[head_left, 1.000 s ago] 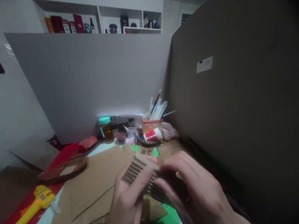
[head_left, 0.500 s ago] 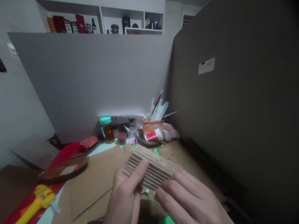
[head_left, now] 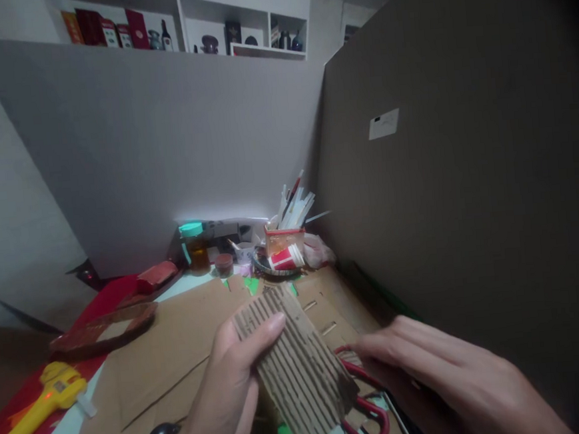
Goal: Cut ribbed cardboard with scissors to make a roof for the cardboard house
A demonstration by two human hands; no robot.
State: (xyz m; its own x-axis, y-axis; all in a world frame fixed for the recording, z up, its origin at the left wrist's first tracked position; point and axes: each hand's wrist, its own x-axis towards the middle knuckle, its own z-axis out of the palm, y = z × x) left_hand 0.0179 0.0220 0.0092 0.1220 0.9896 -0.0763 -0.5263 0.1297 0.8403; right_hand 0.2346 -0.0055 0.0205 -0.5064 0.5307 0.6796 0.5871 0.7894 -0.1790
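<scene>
My left hand (head_left: 228, 396) grips a ribbed piece of corrugated cardboard (head_left: 294, 367), thumb pressed on its upper end, the piece tilted down to the right. My right hand (head_left: 447, 382) lies to the right of it, fingers stretched out low over the table, fingertips touching the red-handled scissors (head_left: 367, 411) that lie partly under the cardboard piece. Nothing is in the right hand.
Flat brown cardboard sheets (head_left: 170, 360) cover the table. A yellow glue gun (head_left: 39, 414) lies at the left on red paper. At the back stand a jar with a teal lid (head_left: 195, 246), a red cup (head_left: 285, 257) and a holder of sticks (head_left: 290, 227). Tall boards (head_left: 456, 164) wall the right and back.
My right hand has let go of the corrugated piece and moved right and down to the scissors. The left hand has turned the piece more upright. The view shifted slightly.
</scene>
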